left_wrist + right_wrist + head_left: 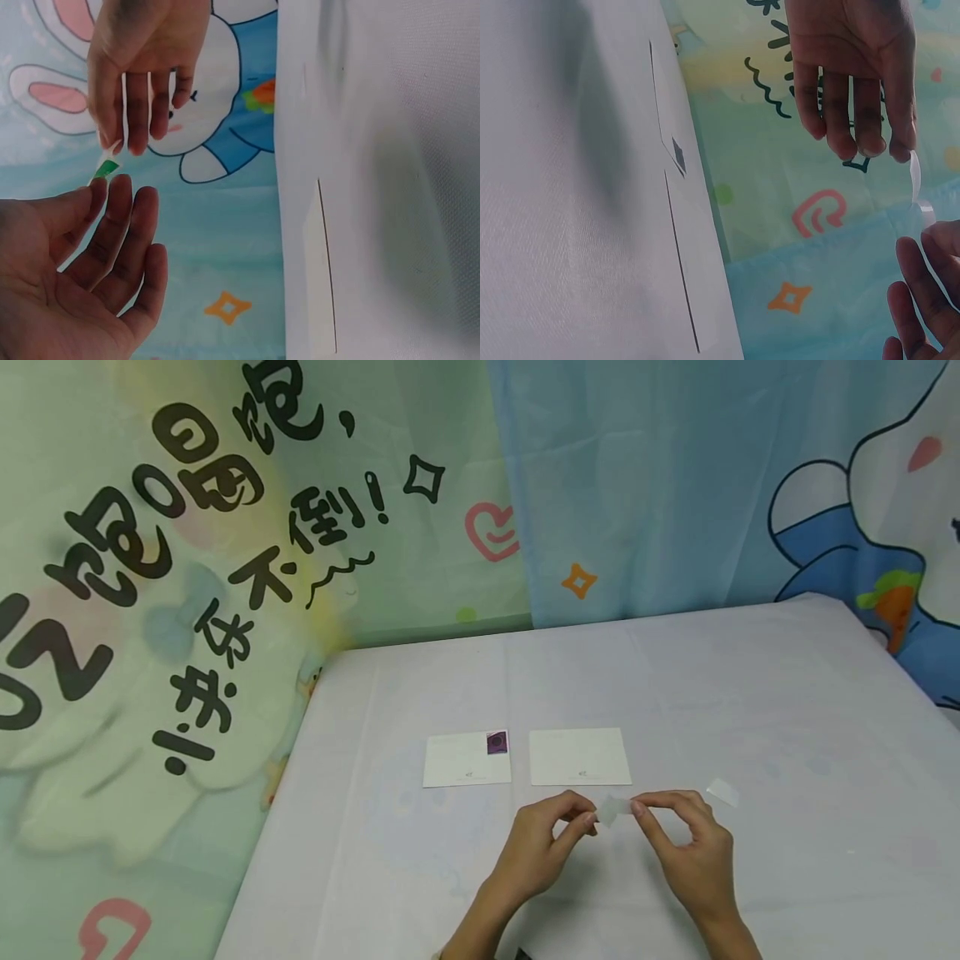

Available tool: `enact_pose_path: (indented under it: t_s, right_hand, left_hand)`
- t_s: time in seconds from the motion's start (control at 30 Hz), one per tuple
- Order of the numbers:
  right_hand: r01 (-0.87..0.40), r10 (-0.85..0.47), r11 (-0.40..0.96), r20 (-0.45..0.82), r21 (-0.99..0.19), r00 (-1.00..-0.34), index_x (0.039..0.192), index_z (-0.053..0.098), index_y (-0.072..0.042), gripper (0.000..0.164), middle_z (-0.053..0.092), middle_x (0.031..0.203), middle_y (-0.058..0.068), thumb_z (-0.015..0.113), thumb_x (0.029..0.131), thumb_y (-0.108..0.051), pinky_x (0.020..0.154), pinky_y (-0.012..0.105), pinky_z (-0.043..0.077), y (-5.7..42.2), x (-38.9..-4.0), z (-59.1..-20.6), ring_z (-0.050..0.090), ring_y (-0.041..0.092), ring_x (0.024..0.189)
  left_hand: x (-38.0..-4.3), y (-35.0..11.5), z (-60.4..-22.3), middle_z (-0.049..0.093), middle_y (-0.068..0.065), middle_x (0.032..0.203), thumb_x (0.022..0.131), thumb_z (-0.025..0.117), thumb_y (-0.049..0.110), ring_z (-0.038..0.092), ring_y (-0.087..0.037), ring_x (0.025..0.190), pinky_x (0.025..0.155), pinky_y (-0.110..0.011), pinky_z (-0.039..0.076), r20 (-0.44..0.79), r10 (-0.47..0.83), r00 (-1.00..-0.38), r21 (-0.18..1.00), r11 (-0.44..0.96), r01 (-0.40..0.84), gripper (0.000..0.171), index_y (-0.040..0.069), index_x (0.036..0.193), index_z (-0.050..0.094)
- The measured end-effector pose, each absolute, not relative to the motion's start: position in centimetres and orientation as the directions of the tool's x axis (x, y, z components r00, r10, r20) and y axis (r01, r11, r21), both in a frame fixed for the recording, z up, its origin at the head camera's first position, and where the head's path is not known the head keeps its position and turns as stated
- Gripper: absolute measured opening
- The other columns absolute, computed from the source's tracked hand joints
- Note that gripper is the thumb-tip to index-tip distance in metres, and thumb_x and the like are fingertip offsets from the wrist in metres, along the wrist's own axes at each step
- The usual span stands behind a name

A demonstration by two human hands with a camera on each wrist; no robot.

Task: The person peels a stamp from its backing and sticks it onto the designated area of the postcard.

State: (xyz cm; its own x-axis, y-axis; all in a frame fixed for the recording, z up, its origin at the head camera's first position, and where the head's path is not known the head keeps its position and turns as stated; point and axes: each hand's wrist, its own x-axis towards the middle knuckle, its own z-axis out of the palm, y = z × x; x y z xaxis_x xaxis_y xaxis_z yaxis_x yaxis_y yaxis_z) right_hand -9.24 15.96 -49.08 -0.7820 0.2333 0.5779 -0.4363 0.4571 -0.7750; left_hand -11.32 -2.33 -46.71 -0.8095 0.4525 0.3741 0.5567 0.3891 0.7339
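Both hands meet above the table, in front of two white envelope-like cards. My left hand (542,843) pinches a small stamp-like sticker (609,812) between thumb and forefinger; its green face (106,168) shows in the left wrist view. With thumb and forefinger my right hand (690,847) pinches a whitish strip (624,807), apparently the backing paper, at the sticker's other end. The left card (457,760) bears a purple stamp (497,742) in its top right corner. The right card (579,756) lies beside it with only small print near its lower edge.
A small whitish scrap (723,792) lies on the table right of the cards, just beyond my right hand. White cloth covers the table (810,727). Printed curtains (637,485) hang behind and left of it. A dark corner of something (522,954) shows at the bottom edge.
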Motion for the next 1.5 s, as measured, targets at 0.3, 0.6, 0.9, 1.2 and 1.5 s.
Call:
enact_pose_path:
  t_s: [0.3,0.6,0.9,1.2,1.5]
  right_hand:
    - [-0.403,0.307,0.405,0.537,-0.821,-0.786,0.085,0.071,-0.006,0.013,0.068,0.082,-0.002,0.072,0.076,0.003,0.085,0.017,0.035,17.2,-9.5,-49.9,0.054,0.002,0.085]
    - [-0.204,0.399,0.464,0.409,-0.862,-0.82,0.088,0.071,-0.007,0.008,0.069,0.08,-0.003,0.072,0.08,-0.008,0.074,0.017,0.035,19.5,-9.7,-51.4,0.054,-0.006,0.08]
    - [0.297,0.513,0.56,0.042,-0.773,-0.858,0.094,0.071,-0.009,0.027,0.068,0.078,0.004,0.064,0.086,-0.034,0.053,0.02,0.038,22.7,-9.4,-53.7,0.052,-0.002,0.058]
    - [0.4,0.578,0.584,0.016,-0.706,-0.816,0.09,0.07,-0.002,0.026,0.067,0.072,0.009,0.064,0.086,-0.026,0.05,0.026,0.034,24.6,-9.5,-54.6,0.053,0.01,0.054]
    - [0.447,0.614,0.596,0.02,-0.667,-0.789,0.088,0.068,-0.001,0.023,0.065,0.068,0.008,0.062,0.085,-0.023,0.045,0.03,0.033,25.2,-9.2,-55.0,0.051,0.015,0.05]
  left_hand:
    - [-11.3,-2.5,-46.9,0.064,0.011,0.076,0.096,0.049,0.024,0.055,0.006,0.074,0.065,-0.013,0.043,0.369,0.431,-0.824,0.762,0.367,0.533,0.015,0.014,0.093,0.061]
    - [-11.2,-2.8,-46.9,0.065,0.009,0.076,0.096,0.049,0.026,0.057,0.003,0.075,0.066,-0.016,0.044,0.337,0.41,-0.848,0.807,0.338,0.484,0.017,0.013,0.095,0.061]
    - [-11.2,-2.8,-47.0,0.065,0.009,0.075,0.096,0.049,0.027,0.058,0.002,0.074,0.066,-0.017,0.044,0.33,0.402,-0.854,0.819,0.329,0.47,0.018,0.014,0.094,0.061]
    - [-11.2,-2.7,-47.0,0.065,0.008,0.075,0.096,0.05,0.028,0.058,0.0,0.074,0.068,-0.019,0.045,0.307,0.402,-0.863,0.835,0.32,0.447,0.019,0.014,0.094,0.062]
    - [-11.2,-2.5,-47.0,0.065,0.007,0.075,0.096,0.05,0.027,0.058,0.0,0.075,0.069,-0.019,0.045,0.31,0.406,-0.86,0.84,0.306,0.448,0.018,0.014,0.094,0.062]
